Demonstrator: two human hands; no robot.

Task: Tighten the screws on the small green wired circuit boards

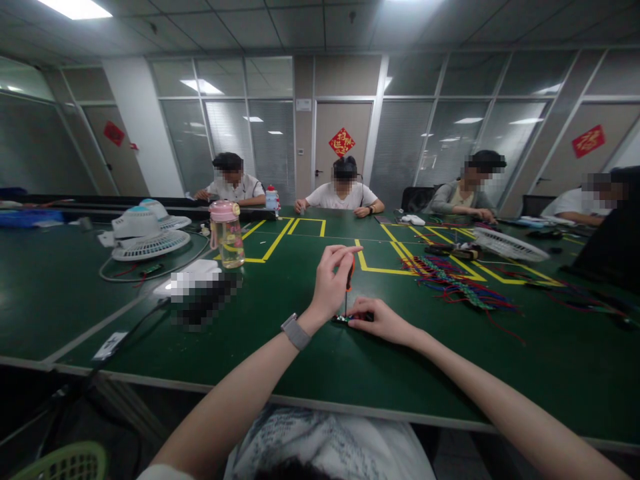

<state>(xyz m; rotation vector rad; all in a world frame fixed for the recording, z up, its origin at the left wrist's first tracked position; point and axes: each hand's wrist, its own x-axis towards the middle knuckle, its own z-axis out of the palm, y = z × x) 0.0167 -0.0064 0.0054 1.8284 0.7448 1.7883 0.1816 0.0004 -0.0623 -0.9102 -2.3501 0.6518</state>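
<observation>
My left hand [333, 280], with a grey watch band [296, 331] at its wrist, is closed round the handle of an upright screwdriver [349, 279]. The handle is orange and black, and its thin shaft points straight down. At the tip lies a small circuit board [342, 320] on the green table [300, 373]. My right hand [380, 320] pinches the board's right side and rests against the tabletop. The fingers partly cover the board, so its full outline is hidden.
A pile of wired circuit boards [457, 283] lies to the right, near a white fan grille [510, 245]. On the left stand a pink-lidded bottle [227, 233] and white fans [143, 230]. Yellow tape [385, 270] marks the table. Several people sit across it.
</observation>
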